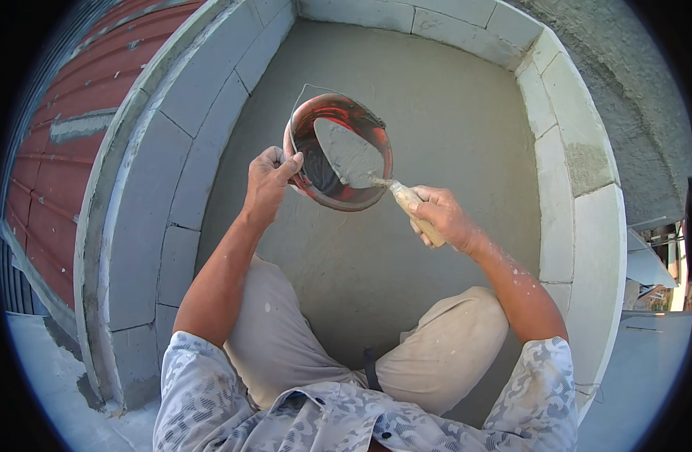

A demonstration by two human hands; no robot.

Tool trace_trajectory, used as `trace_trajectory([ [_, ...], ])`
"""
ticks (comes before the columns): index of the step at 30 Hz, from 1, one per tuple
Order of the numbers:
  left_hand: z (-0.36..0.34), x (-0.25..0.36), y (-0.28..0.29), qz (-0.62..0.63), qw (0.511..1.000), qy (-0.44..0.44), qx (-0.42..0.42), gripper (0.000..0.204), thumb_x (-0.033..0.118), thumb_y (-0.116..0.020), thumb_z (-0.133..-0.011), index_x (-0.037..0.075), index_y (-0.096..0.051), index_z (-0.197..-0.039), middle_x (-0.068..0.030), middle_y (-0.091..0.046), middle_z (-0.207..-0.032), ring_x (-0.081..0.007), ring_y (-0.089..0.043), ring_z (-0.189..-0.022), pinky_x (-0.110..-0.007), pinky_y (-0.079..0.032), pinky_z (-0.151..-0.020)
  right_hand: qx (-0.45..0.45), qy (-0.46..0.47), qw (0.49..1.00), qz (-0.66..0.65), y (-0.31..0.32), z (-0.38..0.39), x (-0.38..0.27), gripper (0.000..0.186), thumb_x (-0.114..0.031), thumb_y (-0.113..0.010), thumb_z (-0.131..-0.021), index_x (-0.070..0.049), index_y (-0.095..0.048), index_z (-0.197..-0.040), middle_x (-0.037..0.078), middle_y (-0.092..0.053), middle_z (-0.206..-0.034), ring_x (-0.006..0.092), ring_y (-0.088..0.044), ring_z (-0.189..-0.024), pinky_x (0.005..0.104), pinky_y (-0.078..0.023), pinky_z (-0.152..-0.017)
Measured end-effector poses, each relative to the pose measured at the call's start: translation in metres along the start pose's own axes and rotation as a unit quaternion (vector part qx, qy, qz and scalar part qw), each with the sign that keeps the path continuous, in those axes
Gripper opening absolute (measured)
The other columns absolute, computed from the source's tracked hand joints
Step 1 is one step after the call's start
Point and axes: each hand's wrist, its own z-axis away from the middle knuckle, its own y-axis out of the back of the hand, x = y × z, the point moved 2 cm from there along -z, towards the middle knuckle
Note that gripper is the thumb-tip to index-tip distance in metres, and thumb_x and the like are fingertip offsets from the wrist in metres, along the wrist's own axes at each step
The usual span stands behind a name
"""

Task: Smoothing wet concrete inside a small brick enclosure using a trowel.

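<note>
A red bucket (314, 194) smeared with grey mortar, with a wire bail, is tilted toward me in front of my body. My left hand (272, 173) is closed on its left rim, thumb on top. My right hand (440, 218) grips the wooden handle of a trowel (332, 143), whose pointed blade is inside the bucket, coated with wet grey mortar. The bucket's inside is dark and red, and its bottom is partly hidden behind the blade.
Low walls of pale blocks (203, 83) enclose the grey cement floor (436, 98) where I sit with bent knees. Red corrugated sheeting (52, 166) lies beyond the left wall, a rough grey surface (617, 90) beyond the right.
</note>
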Motion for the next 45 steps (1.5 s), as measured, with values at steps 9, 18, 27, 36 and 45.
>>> trace_trajectory([
  [9,-0.004,-0.006,-0.001,0.193,0.974,0.119,-0.021,0.015,0.019,-0.063,-0.098,0.006,-0.056,-0.094,-0.0022,-0.063,-0.084,-0.0119,-0.061,-0.071,-0.034,-0.053,-0.075,0.254,0.192,0.791,0.521,0.035,-0.008,0.073,0.038,-0.014,-0.065,-0.088,-0.007,-0.046,-0.12,0.016,-0.058,-0.107,0.0389,-0.061,-0.097,0.0508,-0.054,-0.077],
  [18,-0.003,-0.013,0.001,0.19,0.975,0.115,-0.001,0.015,0.018,-0.063,-0.098,0.008,-0.054,-0.091,-0.0009,-0.062,-0.081,-0.0114,-0.06,-0.07,-0.033,-0.051,-0.072,0.281,0.082,0.787,0.543,0.083,0.061,0.157,0.033,-0.011,-0.068,-0.085,-0.008,-0.049,-0.111,0.015,-0.059,-0.103,0.0373,-0.06,-0.098,0.05,-0.052,-0.077],
  [27,-0.009,-0.005,-0.007,0.09,0.994,0.045,-0.041,0.018,0.02,-0.066,-0.097,0.01,-0.054,-0.087,0.0015,-0.059,-0.079,-0.0077,-0.053,-0.066,-0.028,-0.045,-0.068,0.234,0.027,0.948,0.215,0.059,0.062,0.051,0.028,-0.025,-0.068,-0.091,-0.005,-0.059,-0.11,0.009,-0.062,-0.077,0.023,-0.064,-0.068,0.0373,-0.053,-0.064],
  [36,-0.005,-0.01,-0.005,0.11,0.99,0.087,-0.028,0.016,0.019,-0.066,-0.096,0.007,-0.056,-0.09,-0.0002,-0.06,-0.08,-0.0091,-0.055,-0.066,-0.027,-0.046,-0.065,0.195,-0.11,0.95,0.22,0.107,0.085,0.102,0.029,-0.034,-0.063,-0.094,-0.006,-0.069,-0.102,0.005,-0.062,-0.07,0.0171,-0.062,-0.063,0.0361,-0.05,-0.06],
  [45,0.001,-0.002,-0.031,-0.034,0.997,0.007,-0.062,0.023,0.015,-0.07,-0.092,0.005,-0.058,-0.076,0.002,-0.054,-0.069,-0.0066,-0.048,-0.063,-0.025,-0.039,-0.056,0.168,-0.067,0.78,0.6,0.062,0.035,-0.015,0.03,-0.033,-0.061,-0.095,-0.007,-0.07,-0.106,0.016,-0.072,-0.085,0.0361,-0.069,-0.082,0.0465,-0.052,-0.075],
])
